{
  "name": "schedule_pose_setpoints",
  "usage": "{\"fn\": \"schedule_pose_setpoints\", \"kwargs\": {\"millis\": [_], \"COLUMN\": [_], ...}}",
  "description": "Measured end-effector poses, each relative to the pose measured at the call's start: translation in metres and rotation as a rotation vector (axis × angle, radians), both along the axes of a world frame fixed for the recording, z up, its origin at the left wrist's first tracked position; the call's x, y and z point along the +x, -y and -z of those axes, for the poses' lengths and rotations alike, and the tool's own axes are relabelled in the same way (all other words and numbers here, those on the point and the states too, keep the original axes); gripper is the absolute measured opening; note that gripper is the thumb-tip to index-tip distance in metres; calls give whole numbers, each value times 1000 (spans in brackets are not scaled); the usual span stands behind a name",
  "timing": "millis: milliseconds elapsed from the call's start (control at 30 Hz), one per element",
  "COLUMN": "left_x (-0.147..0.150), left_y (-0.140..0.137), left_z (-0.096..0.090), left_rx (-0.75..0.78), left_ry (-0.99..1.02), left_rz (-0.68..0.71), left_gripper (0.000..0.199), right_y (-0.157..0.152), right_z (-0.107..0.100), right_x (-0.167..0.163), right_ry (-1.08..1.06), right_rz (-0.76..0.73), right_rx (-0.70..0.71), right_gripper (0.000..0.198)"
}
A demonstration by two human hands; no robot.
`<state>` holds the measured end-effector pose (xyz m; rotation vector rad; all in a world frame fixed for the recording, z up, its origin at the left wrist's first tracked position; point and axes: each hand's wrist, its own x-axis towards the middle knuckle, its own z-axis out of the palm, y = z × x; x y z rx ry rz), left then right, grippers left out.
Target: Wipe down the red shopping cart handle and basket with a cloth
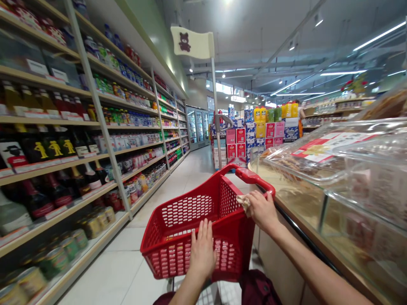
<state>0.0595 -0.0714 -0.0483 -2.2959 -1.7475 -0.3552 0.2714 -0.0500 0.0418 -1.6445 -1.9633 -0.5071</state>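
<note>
A red plastic shopping cart basket [181,237] with perforated walls stands right in front of me, its red handle [254,178] at the far right end. My left hand [203,250] lies on the near side wall, fingers stretched out flat over the rim and holding nothing. Farther right, my right hand [262,209] is closed round a crumpled pale cloth or tissue [244,202], close to the handle and the basket's rim. The cloth touches the red plastic there. Some of the right fingers are hidden behind the hand.
Shelves [140,150] of bottles and cans line the left. A counter with clear plastic boxes [330,148] borders the cart on the right. Stacked cartons [237,146] stand ahead, and a bear flag [192,42] rises on a pole. Pale tiled floor [117,262] runs along the aisle.
</note>
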Motion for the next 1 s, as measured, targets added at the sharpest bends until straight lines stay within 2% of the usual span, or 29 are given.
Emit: {"fn": "schedule_pose_setpoints", "kwargs": {"millis": [67,167,233,333,433,533,600,700,767,867,1000], "left_x": [-1,-4,-6,-1,16,41,57,71,66,33,-11], "left_y": [1,2,3,4,-2,-12,-20,-31,-37,-40,-38], "left_z": [1,5,2,-12,-30,-41,-44,-44,-40,-25,-5], "left_rx": [-5,4,33,115,89,-27,-32,27,57,106,146], "left_ry": [14,72,181,415,601,659,607,512,491,468,453], "left_rz": [-2,10,20,117,295,320,265,215,229,229,102], "left_gripper": [74,71,68,62,55,48,47,46,40,37,41], "right_y": [0,3,5,5,2,0,-2,-6,-10,-16,-19], "right_z": [4,25,35,32,20,9,7,10,15,22,26], "right_x": [-6,-36,-55,-67,-55,-30,-14,0,2,3,-2], "right_ry": [12,71,89,81,79,88,110,114,94,81,86], "right_rz": [-2,-153,-225,-274,-343,-318,-275,-228,-209,-213,-229], "right_rx": [7,-29,-81,-174,-272,-311,-292,-216,-147,-48,2], "right_gripper": [30,31,33,45,70,79,73,51,42,40,40]}}
